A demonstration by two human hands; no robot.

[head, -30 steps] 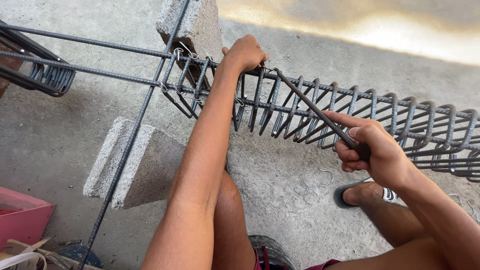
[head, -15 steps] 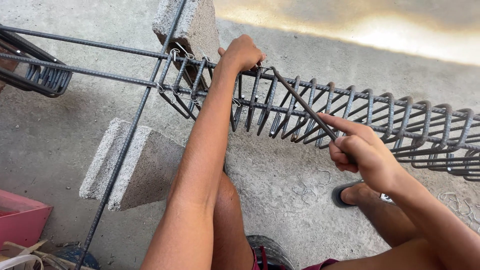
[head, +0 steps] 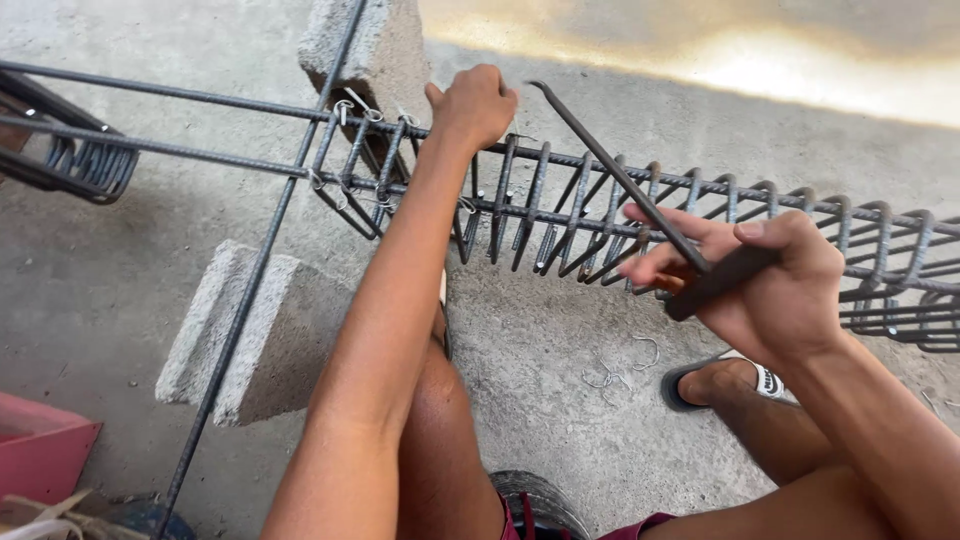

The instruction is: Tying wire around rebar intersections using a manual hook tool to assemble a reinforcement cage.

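Both arms are bare from the shoulder down, with no sleeves, gloves, watch or rings on the left hand (head: 472, 103) or the right hand (head: 775, 285). The knees are bare too. Dark red shorts (head: 640, 527) show at the bottom edge. The one foot in view wears a black slide sandal (head: 690, 385) with a black-and-white strap.

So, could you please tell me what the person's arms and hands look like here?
Both arms are bare to the frame's edge, with no sleeves in view. The left hand and right hand wear no gloves, rings or watch. Short fingernails show on the right hand.
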